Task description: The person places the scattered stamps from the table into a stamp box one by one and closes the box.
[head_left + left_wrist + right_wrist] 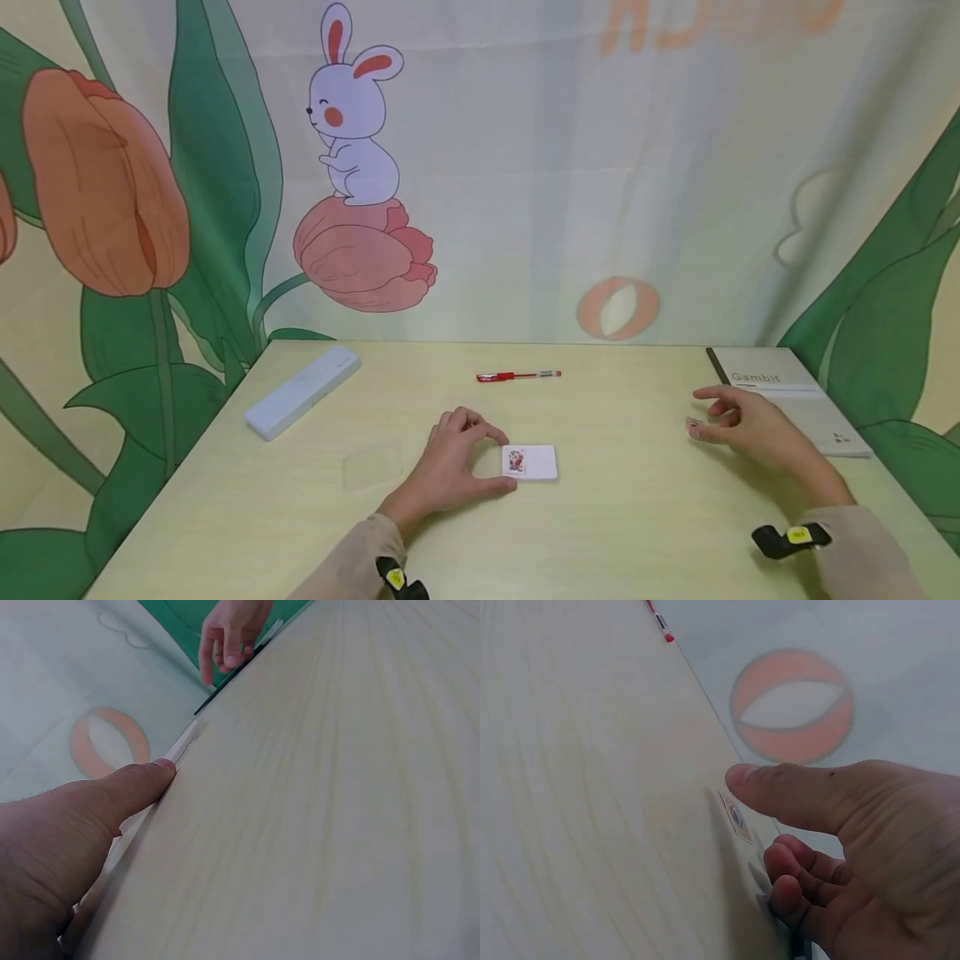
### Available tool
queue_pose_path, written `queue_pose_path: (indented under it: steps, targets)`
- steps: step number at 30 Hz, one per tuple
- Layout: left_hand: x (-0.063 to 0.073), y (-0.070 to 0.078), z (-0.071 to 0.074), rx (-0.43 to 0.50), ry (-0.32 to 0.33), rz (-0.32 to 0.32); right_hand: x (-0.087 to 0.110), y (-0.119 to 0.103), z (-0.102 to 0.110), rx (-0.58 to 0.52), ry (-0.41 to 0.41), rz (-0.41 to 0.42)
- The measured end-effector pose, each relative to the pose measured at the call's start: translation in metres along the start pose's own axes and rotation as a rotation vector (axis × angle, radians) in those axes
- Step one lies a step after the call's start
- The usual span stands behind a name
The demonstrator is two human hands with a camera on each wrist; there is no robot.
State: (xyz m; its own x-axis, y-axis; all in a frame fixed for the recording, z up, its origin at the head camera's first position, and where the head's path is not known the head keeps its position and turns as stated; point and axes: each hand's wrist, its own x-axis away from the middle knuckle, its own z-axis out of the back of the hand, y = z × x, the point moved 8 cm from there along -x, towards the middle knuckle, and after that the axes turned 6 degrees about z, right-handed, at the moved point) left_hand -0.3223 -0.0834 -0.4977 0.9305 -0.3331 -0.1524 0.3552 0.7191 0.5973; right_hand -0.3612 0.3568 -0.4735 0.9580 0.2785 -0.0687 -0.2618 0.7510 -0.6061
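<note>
I see a small white rectangular piece [542, 463] lying mid-surface [630, 537], a red-figured sticker [517, 461] on it. The left hand [448, 465] grips its near and far edges. The right hand [753, 429], thumb and fingers apart, has a tiny sticker [736, 816] at its thumb tip, beside the notebook [787, 367]. A red pen [517, 377] lies beyond the piece.

Wood-grained bench [622, 517], matt and smooth, under plastic and paper.
The pen [513, 377] looks plastic, its barrel clear; left of it, a smooth, plastic-looking long box [303, 393] and, nearer, a see-through filmy sheet [372, 466]; nearer than the pen, a smooth white block [540, 463]; right of it, a papery printed piece [736, 816] and matt notebook [772, 364]; behind it, creased cloth curtain [510, 167].
</note>
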Motion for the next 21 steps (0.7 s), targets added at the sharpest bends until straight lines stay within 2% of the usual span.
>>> queue_pose_path:
  steps: [6, 21]
  targets:
    - [0.0002, 0.0, -0.0001, 0.003, 0.002, -0.006, 0.0, 0.0016, -0.0047, 0.09, -0.019, 0.013]
    - [0.0009, 0.0011, 0.0002, 0.0, 0.004, -0.009, 0.0008, -0.0007, -0.0066, 0.056, 0.021, 0.015]
